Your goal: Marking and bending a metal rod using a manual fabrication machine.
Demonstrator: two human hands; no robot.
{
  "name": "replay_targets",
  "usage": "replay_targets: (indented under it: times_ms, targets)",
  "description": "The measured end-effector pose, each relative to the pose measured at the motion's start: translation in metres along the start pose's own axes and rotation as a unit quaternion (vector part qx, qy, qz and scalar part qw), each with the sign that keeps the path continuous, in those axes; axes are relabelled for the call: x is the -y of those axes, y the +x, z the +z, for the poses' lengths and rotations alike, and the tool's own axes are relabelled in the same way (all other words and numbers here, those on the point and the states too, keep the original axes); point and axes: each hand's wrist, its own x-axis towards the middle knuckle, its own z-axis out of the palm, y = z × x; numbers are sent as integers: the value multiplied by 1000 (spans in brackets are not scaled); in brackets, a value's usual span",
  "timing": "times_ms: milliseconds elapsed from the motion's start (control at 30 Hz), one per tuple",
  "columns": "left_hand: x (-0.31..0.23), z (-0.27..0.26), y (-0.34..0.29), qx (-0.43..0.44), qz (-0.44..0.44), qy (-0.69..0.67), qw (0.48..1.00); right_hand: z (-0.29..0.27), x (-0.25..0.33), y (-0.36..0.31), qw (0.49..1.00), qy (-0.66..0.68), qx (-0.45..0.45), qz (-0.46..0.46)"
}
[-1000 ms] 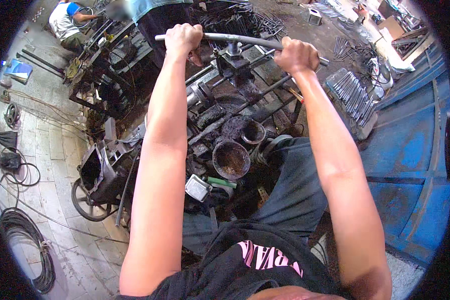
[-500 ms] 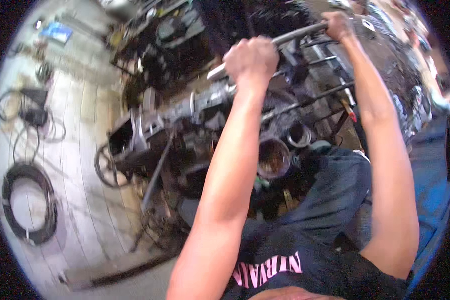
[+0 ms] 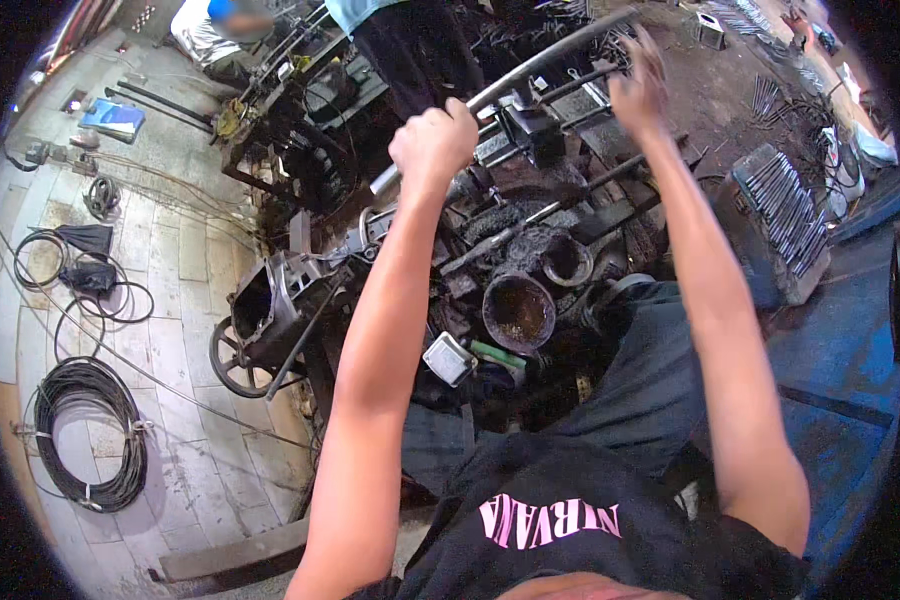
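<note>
A long grey metal pipe (image 3: 545,62) is held slantwise above the machine, rising from lower left to upper right. My left hand (image 3: 434,142) is wrapped round it near its lower left end. Just below the pipe's far right end is my right hand (image 3: 640,85), its fingers apart and slightly blurred, not wrapped round the pipe. Beneath my arms lies a greasy metal machine (image 3: 560,215) with rods and a bed. A round pot of brownish bits (image 3: 518,312) and a smaller dark cup (image 3: 567,262) stand on my side of it.
A handwheel (image 3: 238,357) juts out at the machine's left. Coiled black cable (image 3: 90,435) lies on the pale floor. A board of thin metal rods (image 3: 782,210) is at the right. Two people, one in dark trousers (image 3: 410,60), are at the far side.
The pipe and my left hand have shifted left and slightly down. My right hand, earlier closed round the pipe, has come off it with fingers apart.
</note>
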Motion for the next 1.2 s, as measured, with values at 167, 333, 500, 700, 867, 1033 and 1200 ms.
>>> replay_targets:
  times_ms: [167, 333, 500, 700, 867, 1033, 1200]
  targets:
    - [-25, -42, -39, 297, 230, -144, 915, -36, -22, -112, 946, 116, 89, 289]
    - [-32, -57, 15, -72, 403, -77, 909, -34, 9, -79, 915, 243, 78, 312]
    - [-37, -17, 91, -180, 559, 127, 800, 8, 12, -69, 748, 399, 197, 493]
    - [-104, -12, 53, 88, 209, 115, 967, 29, -3, -79, 565, 550, 137, 600]
    - [-115, -1, 49, 147, 78, 1, 986, 35, 9, -75, 523, 579, 201, 592]
    - [-93, -23, 69, 24, 134, 77, 988, 39, 15, -77, 518, 592, 206, 582]
    - [-60, -1, 80, 60, 379, 156, 910, 49, -7, -88, 521, 596, 121, 599]
